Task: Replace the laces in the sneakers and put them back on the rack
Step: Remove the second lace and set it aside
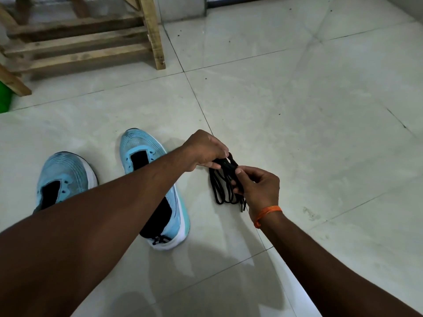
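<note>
Two light-blue sneakers stand on the tiled floor with bare eyelets and black tongues. The left sneaker is partly behind my left forearm. The right sneaker points away from me, and its heel shows below my arm. Just right of it hangs a looped bundle of black laces, its lower loops touching the floor. My left hand pinches the top of the bundle. My right hand, with an orange thread on the wrist, grips the bundle's right side.
A wooden slatted shoe rack stands at the back left against the wall. A green object shows at the left edge beside the rack's leg. Pale floor tiles spread to the right.
</note>
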